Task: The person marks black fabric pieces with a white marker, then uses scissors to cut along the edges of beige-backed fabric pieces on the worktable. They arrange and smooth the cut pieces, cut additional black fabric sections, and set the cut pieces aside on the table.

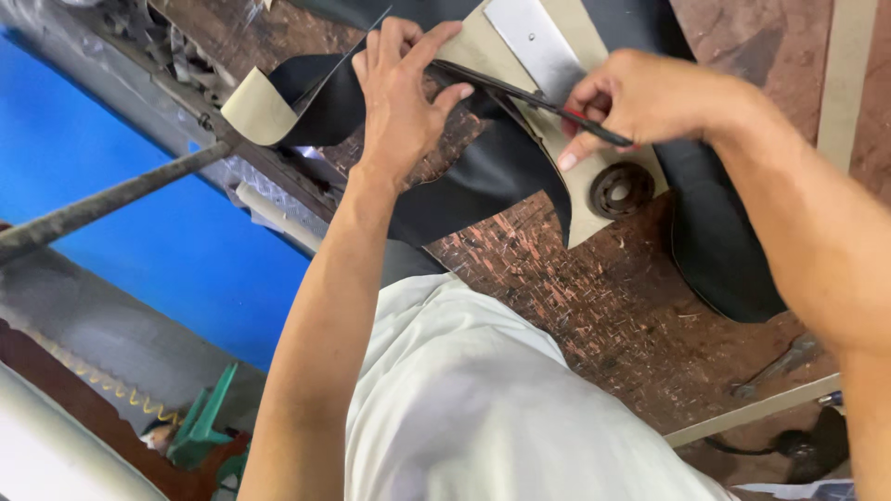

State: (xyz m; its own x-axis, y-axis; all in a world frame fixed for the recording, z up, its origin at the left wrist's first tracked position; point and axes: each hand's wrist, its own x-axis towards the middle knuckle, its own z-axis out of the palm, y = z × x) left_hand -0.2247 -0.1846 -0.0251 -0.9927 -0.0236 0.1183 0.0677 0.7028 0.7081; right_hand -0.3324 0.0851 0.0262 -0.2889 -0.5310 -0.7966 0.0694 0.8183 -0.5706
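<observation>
Surface: a worn brown worktable (594,297), scored all over with pale cut marks, fills the middle and right of the view
Room: off the table's left edge there's a blue floor (139,232), a rusty bar (111,199) slanting across it, and green plastic bits low down
Left hand: the left hand (399,102) lies flat, fingers spread narrow, pressing down on the black sheet (483,176) at the table's far side
Right hand: the right hand (640,102) pinches a thin dark knife (529,97), fingers closed tight on its handle, blade running toward the left thumb
Template: a tan card pattern (566,158) lies over the black sheet, a metal ruler (534,46) on top, a round dark weight (620,188) just beside the right fingers
Edges: the sheet's left end curls up, tan underside showing, right at the table's edge
Open room: bare scarred wood lies near the body; a dark tool (775,366) lies lower right
</observation>
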